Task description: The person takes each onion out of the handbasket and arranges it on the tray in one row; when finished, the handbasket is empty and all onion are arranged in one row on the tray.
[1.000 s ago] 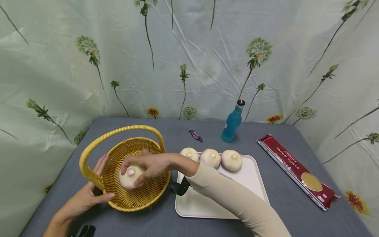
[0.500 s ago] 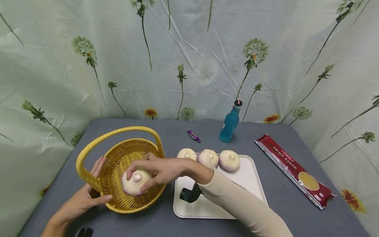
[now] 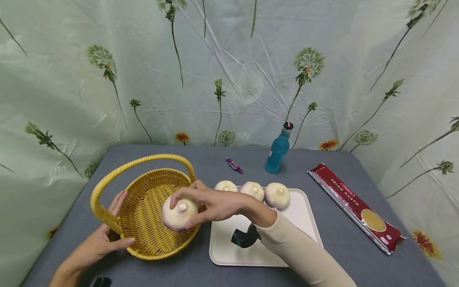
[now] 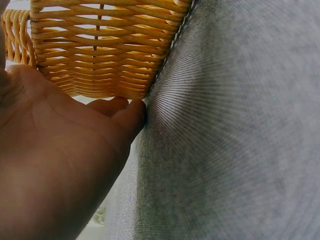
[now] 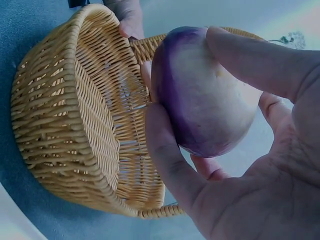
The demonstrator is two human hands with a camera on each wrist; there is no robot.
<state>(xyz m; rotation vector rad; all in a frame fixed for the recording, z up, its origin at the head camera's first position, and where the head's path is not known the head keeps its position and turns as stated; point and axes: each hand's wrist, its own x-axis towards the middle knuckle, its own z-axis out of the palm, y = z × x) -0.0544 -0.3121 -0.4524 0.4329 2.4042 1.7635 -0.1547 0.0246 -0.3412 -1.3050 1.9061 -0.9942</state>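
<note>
My right hand (image 3: 215, 205) holds a white-and-purple turnip (image 3: 177, 215) between thumb and fingers, over the right side of a yellow wicker basket (image 3: 143, 231). In the right wrist view the turnip (image 5: 200, 95) is raised level with the basket's opening, its purple side towards the basket (image 5: 55, 120). My left hand (image 3: 95, 245) grips the basket's left side by the foot of the handle, thumb at the rim and fingers along the outer wall. From the left wrist, the fingers of that hand (image 4: 60, 135) show against the basket's weave (image 4: 105, 50), low near the cloth. No other turnip shows inside.
A white tray (image 3: 229, 251) right of the basket bears three turnips (image 3: 277, 195) along its far edge; the right forearm crosses above it. Behind stand a blue bottle (image 3: 277, 151) and a purple-wrapped candy (image 3: 234, 165). A red spaghetti pack (image 3: 355, 207) lies at the right.
My right hand has lifted the turnip up from the basket's bottom and carried it right, towards the rim. My left hand keeps its place on the basket.
</note>
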